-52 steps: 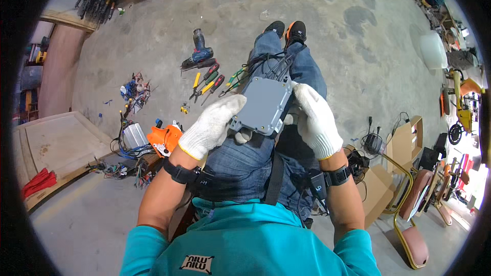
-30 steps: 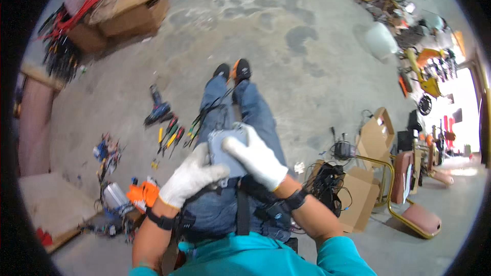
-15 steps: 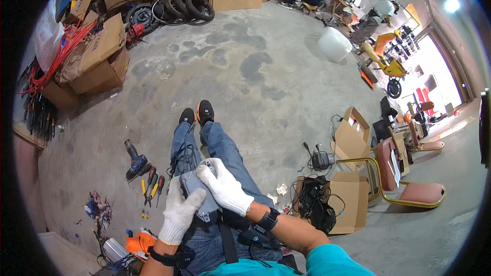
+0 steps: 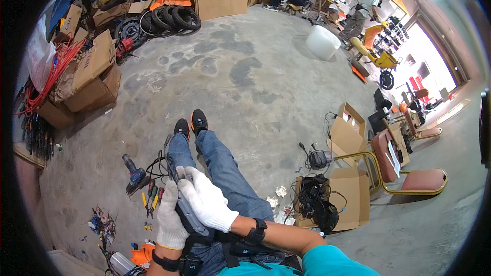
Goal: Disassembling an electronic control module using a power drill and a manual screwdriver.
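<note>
Over my lap, a flat grey casing [image 4: 190, 219] with mounting tabs is tipped up on its edge, so mostly a narrow side shows. My left hand [image 4: 170, 221], in a white knitted glove, is closed along its left side. The gloved right hand [image 4: 208, 202] presses against the other face, fingers together near the far end. Black cables [image 4: 157, 162] come out past the far end and hang left of my knee. Beside my left leg lie a cordless drill [image 4: 135, 169], screwdrivers [image 4: 152, 188] and yellow-handled pliers [image 4: 150, 205].
Left of me are a wire tangle [image 4: 102, 225] and an orange part [image 4: 142, 255]. On the right, an open carton [image 4: 350, 194] with black cables stands near a chair [image 4: 422, 188]. Tyres [image 4: 171, 19] and cartons [image 4: 92, 82] line the far left; two people are farther back.
The grey casing has turned from its broad face showing to standing on edge. Both hands have shifted slightly left and turned with it, and the cables now swing out to the left.
</note>
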Tool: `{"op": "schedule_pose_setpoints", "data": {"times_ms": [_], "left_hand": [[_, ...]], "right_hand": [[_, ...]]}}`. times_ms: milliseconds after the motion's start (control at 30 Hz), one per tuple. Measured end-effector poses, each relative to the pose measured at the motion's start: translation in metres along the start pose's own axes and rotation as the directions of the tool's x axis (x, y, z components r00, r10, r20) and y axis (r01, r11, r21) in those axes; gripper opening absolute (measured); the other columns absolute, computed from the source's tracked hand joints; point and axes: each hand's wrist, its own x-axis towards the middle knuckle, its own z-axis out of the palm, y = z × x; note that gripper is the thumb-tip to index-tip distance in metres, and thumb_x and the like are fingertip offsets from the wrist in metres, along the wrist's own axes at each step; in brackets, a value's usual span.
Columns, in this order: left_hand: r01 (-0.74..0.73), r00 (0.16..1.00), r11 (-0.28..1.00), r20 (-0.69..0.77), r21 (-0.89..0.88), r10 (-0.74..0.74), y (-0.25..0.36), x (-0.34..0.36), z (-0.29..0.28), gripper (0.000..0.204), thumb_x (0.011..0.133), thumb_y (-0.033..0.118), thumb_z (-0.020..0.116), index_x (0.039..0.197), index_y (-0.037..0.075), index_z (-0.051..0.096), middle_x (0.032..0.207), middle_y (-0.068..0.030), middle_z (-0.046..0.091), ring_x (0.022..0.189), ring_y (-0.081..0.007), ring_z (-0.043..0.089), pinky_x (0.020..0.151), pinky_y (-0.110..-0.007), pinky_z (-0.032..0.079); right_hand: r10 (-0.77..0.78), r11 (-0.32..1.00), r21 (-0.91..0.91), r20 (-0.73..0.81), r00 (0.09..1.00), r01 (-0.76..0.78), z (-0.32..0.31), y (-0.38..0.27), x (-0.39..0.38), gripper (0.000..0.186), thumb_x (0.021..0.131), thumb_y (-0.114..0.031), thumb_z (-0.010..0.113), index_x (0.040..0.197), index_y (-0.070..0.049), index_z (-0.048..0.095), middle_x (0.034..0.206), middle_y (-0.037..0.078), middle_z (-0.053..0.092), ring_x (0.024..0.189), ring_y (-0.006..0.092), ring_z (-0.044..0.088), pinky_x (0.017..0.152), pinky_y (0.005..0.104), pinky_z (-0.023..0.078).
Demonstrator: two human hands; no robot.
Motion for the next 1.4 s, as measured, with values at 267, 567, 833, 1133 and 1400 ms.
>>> {"op": "schedule_pose_setpoints", "data": {"times_ms": [267,567,833,1133,1400], "left_hand": [[0.195,0.980,0.951,0.081,-0.239,-0.181,-0.006,0.006,-0.006,0.076,0.107,0.067,0.039,0.146,0.003,0.048,0.132,-0.0184,0.062,0.116,-0.0323,0.064,0.100,-0.044,0.053],[0.060,0.998,0.977,-0.003,0.205,-0.061,-0.006,-0.008,0.012,0.067,0.110,0.057,0.042,0.150,0.004,0.048,0.139,-0.0127,0.061,0.122,-0.0270,0.063,0.105,-0.043,0.052],[0.122,0.992,0.933,-0.062,0.339,-0.107,0.001,-0.033,0.034,0.062,0.100,0.019,0.070,0.153,0.001,0.044,0.135,-0.0082,0.063,0.123,-0.0182,0.060,0.105,-0.034,0.049],[0.052,0.998,0.961,-0.016,-0.273,-0.059,0.022,0.026,-0.016,0.040,0.106,0.038,0.062,0.130,0.007,0.065,0.118,-0.0087,0.072,0.106,-0.0195,0.071,0.095,-0.037,0.058],[-0.004,0.994,0.921,-0.101,-0.390,-0.039,0.026,0.034,-0.038,0.046,0.108,0.046,0.056,0.123,0.003,0.066,0.114,-0.0123,0.073,0.101,-0.0244,0.073,0.089,-0.039,0.061]], "right_hand": [[-0.242,0.935,-0.246,0.080,0.967,0.254,0.003,-0.005,-0.008,0.069,0.099,-0.045,0.059,0.151,-0.002,0.044,0.145,0.029,0.047,0.130,0.0474,0.051,0.108,0.0539,0.045],[-0.318,0.947,-0.084,-0.144,0.937,0.309,-0.002,-0.002,0.013,0.043,0.100,-0.036,0.059,0.126,-0.001,0.062,0.127,0.022,0.060,0.120,0.0419,0.058,0.103,0.0473,0.047],[-0.506,0.835,-0.300,-0.084,0.859,0.462,-0.004,0.040,0.046,0.035,0.105,-0.027,0.051,0.129,-0.004,0.064,0.123,0.021,0.064,0.114,0.0393,0.063,0.100,0.0463,0.051],[-0.106,0.991,0.091,0.133,0.985,0.095,0.000,0.013,-0.007,0.064,0.108,-0.031,0.049,0.162,-0.001,0.031,0.149,0.026,0.056,0.139,0.0391,0.053,0.115,0.0410,0.041],[0.184,0.895,0.321,0.370,0.911,-0.311,0.003,0.012,-0.004,0.085,0.098,-0.047,0.065,0.158,0.006,0.037,0.143,0.028,0.059,0.125,0.0312,0.062,0.109,0.0361,0.045]]}}
